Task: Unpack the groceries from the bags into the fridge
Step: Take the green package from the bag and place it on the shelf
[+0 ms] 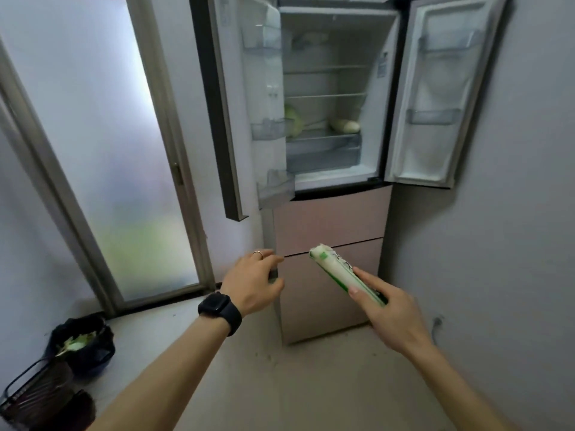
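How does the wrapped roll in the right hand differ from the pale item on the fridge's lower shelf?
Place: the wrapped roll is gripped by the right hand in front of the fridge; the pale item lies on the lower shelf inside. Look: the wrapped roll carries green print; the pale item shows none. Pose: the wrapped roll points up-left; the pale item lies flat. Both are whitish and elongated.

Bottom fridge shelf (323,135) has a cabbage (294,121) on the left, pale long veg (345,125) on the right. The floor (280,384) has a black bag (84,343) and a wire basket (34,396).
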A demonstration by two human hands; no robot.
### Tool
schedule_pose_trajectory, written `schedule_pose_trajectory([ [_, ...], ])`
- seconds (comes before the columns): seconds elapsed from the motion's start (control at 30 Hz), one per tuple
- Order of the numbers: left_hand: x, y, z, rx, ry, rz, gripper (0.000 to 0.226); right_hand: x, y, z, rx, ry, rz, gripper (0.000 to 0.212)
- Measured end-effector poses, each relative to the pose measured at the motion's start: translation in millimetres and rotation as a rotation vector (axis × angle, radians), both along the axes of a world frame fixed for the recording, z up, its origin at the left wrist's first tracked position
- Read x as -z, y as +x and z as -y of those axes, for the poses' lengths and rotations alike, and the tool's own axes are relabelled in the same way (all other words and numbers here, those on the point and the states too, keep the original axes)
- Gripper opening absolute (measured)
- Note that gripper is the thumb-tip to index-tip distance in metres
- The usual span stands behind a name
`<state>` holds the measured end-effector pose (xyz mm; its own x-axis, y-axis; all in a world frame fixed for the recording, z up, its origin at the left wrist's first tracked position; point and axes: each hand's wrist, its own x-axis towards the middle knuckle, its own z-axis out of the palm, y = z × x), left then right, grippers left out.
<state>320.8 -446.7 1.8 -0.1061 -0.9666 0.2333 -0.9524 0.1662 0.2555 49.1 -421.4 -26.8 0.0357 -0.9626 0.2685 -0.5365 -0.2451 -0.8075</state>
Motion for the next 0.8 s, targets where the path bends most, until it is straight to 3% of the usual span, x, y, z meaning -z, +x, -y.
schedule_pose_trajectory([
  [0.33,-59,-44,227,0.101,-0.101,0.008,0.049,-79,-42,201,0.170,-0.145,-0.109,0.041],
  [0.8,-80,-107,463,0.072,-0.091,0.073,0.044,-106,-103,463,0.132,-0.257,-0.076,0.040],
])
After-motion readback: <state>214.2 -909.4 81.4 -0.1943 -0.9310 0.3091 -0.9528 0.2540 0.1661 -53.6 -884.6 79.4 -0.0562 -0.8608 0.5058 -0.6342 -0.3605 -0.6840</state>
